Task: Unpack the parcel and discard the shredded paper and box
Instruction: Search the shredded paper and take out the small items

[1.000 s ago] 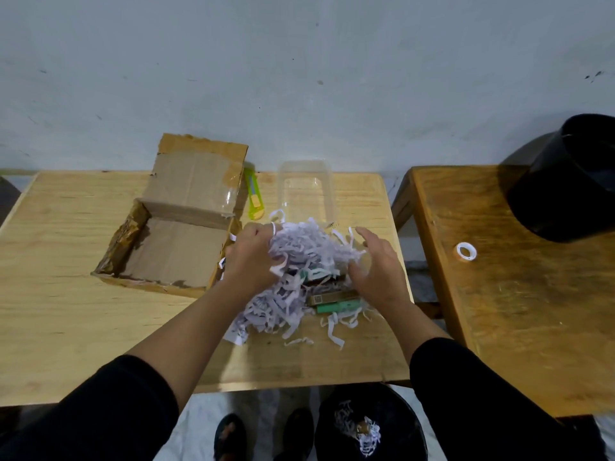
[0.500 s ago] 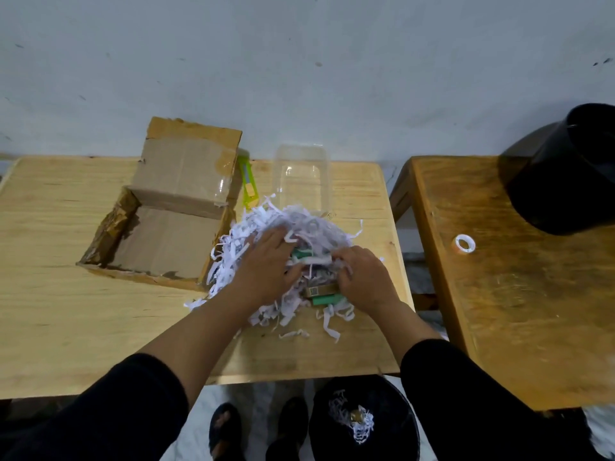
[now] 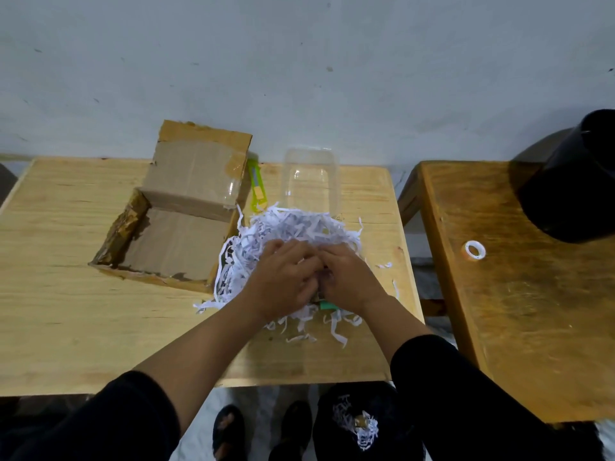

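An opened cardboard box [image 3: 179, 241] lies empty on the light wooden table [image 3: 66, 311], its flap raised at the back. To its right sits a heap of white shredded paper [image 3: 299, 227]. My left hand [image 3: 283, 277] and my right hand [image 3: 349, 277] press together on the near side of the heap, fingers curled into the shreds. A green item [image 3: 327, 306] pokes out from under my right hand. What else the hands hold is hidden.
A clear plastic container [image 3: 311, 178] and a yellow-green box cutter [image 3: 258, 188] lie behind the heap. A black bin [image 3: 359, 424] with some shreds stands on the floor below the table edge. On the darker table to the right are a tape roll [image 3: 475, 250] and a black bucket [image 3: 572, 181].
Both hands have closed in from the sides of the heap and now meet at its near middle. The shreds have bunched up toward the back.
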Tool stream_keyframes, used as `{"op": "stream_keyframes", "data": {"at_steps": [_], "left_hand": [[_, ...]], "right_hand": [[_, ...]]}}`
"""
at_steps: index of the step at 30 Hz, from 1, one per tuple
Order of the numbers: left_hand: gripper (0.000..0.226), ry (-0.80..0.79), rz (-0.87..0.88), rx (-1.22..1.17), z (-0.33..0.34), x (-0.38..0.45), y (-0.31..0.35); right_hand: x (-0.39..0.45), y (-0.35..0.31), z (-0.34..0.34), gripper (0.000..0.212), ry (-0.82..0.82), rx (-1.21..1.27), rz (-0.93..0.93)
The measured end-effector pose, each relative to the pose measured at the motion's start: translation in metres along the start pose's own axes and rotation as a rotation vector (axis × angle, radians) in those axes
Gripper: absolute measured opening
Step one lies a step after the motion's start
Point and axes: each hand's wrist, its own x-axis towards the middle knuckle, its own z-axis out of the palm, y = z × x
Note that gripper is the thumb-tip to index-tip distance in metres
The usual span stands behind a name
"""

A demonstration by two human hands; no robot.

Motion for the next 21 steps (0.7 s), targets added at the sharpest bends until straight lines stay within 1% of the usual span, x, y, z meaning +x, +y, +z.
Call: {"op": "stream_keyframes", "data": {"at_steps": [1,3,5,8,11,15,18,20,21], "left_hand": [[0.023,-0.091,-0.02,0.009,0.003,-0.003,-0.003],[0.039,-0.213,-0.154,0.028,0.007,-0.008,-0.013],[0.052,-0.256,-0.286,0.011,0.007,-0.013,-0.022],[0.059,-0.308,-0.355,0.004,0.006,-0.017,-0.028],[0.056,-0.318,-0.341,0.037,0.006,-0.018,-0.026],[0.043,-0.294,-0.381,0.011,0.01,-0.02,-0.023],[0.044,-0.291,-0.402,-0.003,0.013,-0.021,-0.022],[0.042,-0.283,-0.417,-0.014,0.016,-0.023,-0.022],[0.042,-0.282,-0.422,-0.02,0.016,-0.023,-0.022]], "right_hand": [[0.001,0.001,0.001,0.05,-0.019,0.003,0.027],[0.001,0.004,0.0,0.056,-0.038,-0.043,0.102],[-0.001,0.009,-0.001,0.058,-0.076,-0.112,0.182],[-0.005,0.015,-0.004,0.06,-0.103,-0.132,0.273],[-0.008,0.024,-0.009,0.054,-0.087,-0.122,0.323],[-0.003,0.028,-0.011,0.037,-0.069,-0.059,0.362],[0.003,0.025,-0.009,0.026,-0.045,0.025,0.406],[0.005,0.026,-0.007,0.018,-0.058,0.053,0.43],[0.005,0.026,-0.006,0.017,-0.071,0.057,0.431]]}}
